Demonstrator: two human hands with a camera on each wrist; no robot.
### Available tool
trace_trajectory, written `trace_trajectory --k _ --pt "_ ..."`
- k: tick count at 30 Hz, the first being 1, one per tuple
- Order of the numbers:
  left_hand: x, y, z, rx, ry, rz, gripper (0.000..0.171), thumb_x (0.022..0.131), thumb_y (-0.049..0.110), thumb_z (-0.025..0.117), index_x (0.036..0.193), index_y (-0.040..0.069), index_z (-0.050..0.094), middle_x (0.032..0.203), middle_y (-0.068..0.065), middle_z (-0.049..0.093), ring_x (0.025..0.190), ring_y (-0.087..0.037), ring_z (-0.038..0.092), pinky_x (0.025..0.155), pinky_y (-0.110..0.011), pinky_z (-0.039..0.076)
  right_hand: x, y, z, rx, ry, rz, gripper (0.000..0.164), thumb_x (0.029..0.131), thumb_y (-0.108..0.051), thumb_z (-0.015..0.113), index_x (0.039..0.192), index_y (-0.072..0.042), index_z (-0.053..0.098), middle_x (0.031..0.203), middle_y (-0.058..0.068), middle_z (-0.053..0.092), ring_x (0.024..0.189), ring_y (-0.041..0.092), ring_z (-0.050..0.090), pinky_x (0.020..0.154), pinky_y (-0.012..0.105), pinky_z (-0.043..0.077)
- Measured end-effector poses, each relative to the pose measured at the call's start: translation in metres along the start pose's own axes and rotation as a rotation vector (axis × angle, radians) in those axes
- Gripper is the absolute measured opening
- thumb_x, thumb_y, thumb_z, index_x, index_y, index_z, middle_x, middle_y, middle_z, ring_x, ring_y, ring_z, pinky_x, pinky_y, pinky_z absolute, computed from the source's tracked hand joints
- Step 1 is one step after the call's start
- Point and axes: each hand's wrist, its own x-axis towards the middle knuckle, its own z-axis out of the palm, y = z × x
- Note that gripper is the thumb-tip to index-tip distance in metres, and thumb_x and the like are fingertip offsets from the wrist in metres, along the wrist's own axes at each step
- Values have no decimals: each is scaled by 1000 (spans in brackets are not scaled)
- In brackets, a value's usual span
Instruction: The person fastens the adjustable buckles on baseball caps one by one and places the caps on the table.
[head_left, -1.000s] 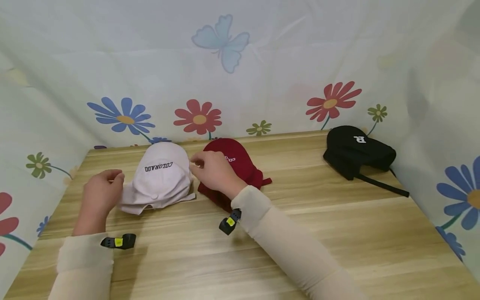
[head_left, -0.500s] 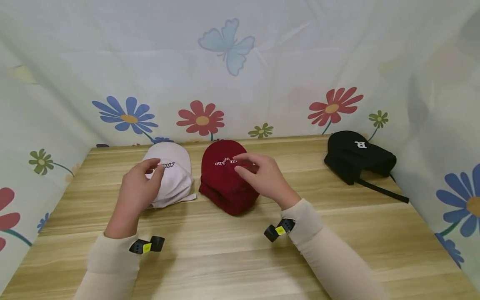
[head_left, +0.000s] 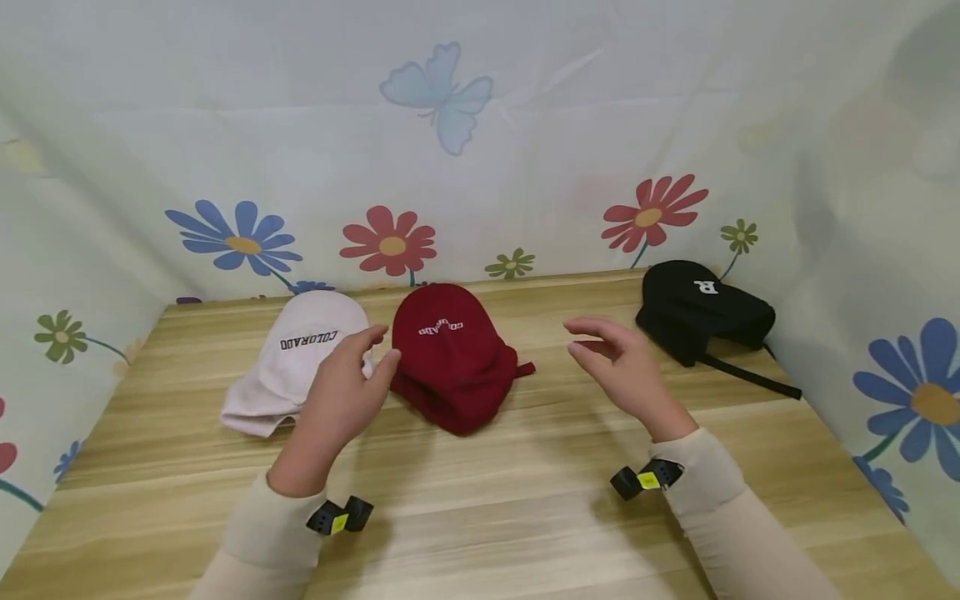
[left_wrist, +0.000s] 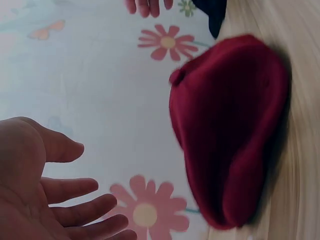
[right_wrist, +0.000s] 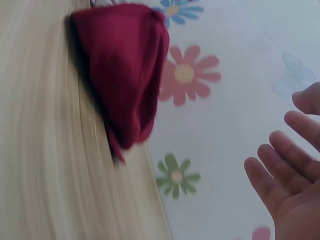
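1. Head view: the red cap (head_left: pixel 453 358) lies on the table (head_left: pixel 487 517), between the white cap (head_left: pixel 277 367) and the black cap (head_left: pixel 697 308), the latter well apart to the right. The left hand (head_left: pixel 345 392) is in front of part of the white cap, near the red cap's left side; the right hand (head_left: pixel 622 367) is well apart from the red cap, between it and the black cap. Both have thumb and fingers parted, with nothing held.

2. Left wrist view: a clear gap separates the left hand from the red cap; its fingers are spread and lightly bent, the palm bare. The red cap's crown is creased and partly sunken, so I judge it soft, light and not fragile, the fabric unlikely to slip. A few fingertips of the right hand show at the top edge.

3. Right wrist view: the right hand also has loose, separated fingers and holds nothing. A strap (right_wrist: pixel 115 150) sticks out from the red cap. It would probably make a floppy hold; the rounded far end, seemingly the brim, should be stiffer and better to pinch, with the other hand supporting the crown.
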Motion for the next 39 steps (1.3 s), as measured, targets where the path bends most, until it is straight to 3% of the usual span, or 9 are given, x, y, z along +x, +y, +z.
trace_trajectory --k 5,10,15,27,39 --pt "3 16 19 -22 -8 15 51 91 36 51 135 12 41 135 -10 46 121 -29 46 95 -48 44 -12 19 -23 -39 91 -37 29 85 -6 61 113 2 59 114 15 59 97 -6 56 82 10 47" --pt "6 31 39 -32 -19 36 50 90 36 51 135 16 42 135 -7 46 125 -26 42 100 -48 40 -20 45 -44 -53 160 -30 29 85 -7 61 113 -4 60 115 12 59 99 -2 56 83 8 46" --pt "9 44 56 -51 -25 59 49 90 36 51 134 17 43 135 -5 46 128 -23 40 103 -46 38 -28 66 -62 -103 227 35 28 87 -16 60 115 -10 61 115 7 59 101 4 57 81 5 45" --pt "19 69 92 -39 -8 106 47 90 33 52 132 14 45 130 -4 49 121 -20 46 101 -42 41 -46 91 -98 -216 386 194 31 87 -28 59 117 -18 60 113 -1 60 98 -5 54 80 3 42" --pt "24 89 128 -58 -139 179 47 90 33 52 133 13 43 128 -4 50 115 -18 49 98 -36 44 -51 111 -124 -221 570 425 32 87 -28 60 119 -23 59 112 -6 58 97 -4 52 80 3 42"
